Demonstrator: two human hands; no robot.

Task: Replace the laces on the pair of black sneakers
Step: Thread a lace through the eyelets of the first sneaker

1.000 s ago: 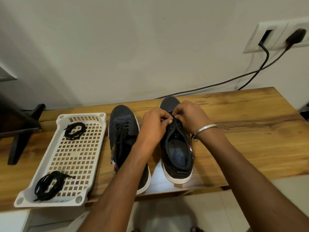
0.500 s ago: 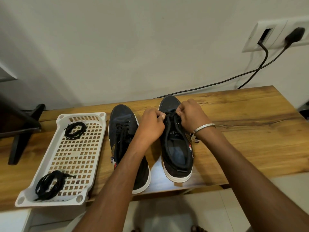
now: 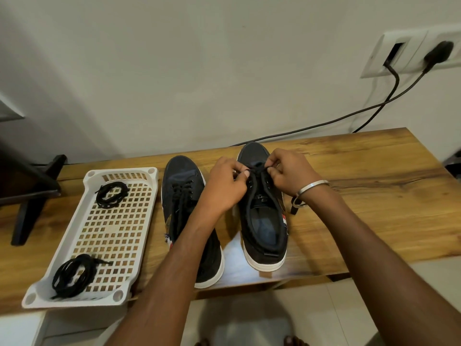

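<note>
Both hands meet over the right sneaker (image 3: pixel 262 208) in the middle of the frame. Left hand (image 3: pixel 225 187) and right hand (image 3: pixel 290 172) each pinch the black lace (image 3: pixel 257 171) near the shoe's toe end, fingers curled tight on it.

The wooden bench (image 3: pixel 374 196) is the biggest thing and runs across the frame. Its right half is bare wood, with lots of room. Its near edge is just below the two shoe heels.

The white basket (image 3: pixel 124 171) sits at the lower left, right beside the left sneaker (image 3: pixel 182 186). That shoe has its laces in.

Two sneakers stand side by side, toes to the wall. Two black lace bundles lie in the basket: one (image 3: pixel 111 194) at the far end, one (image 3: pixel 73 275) at the near end.

Two black cords (image 3: pixel 324 124) hang from the wall socket (image 3: pixel 411 53) at the upper right. A silver bangle (image 3: pixel 311 187) is on the right wrist.
</note>
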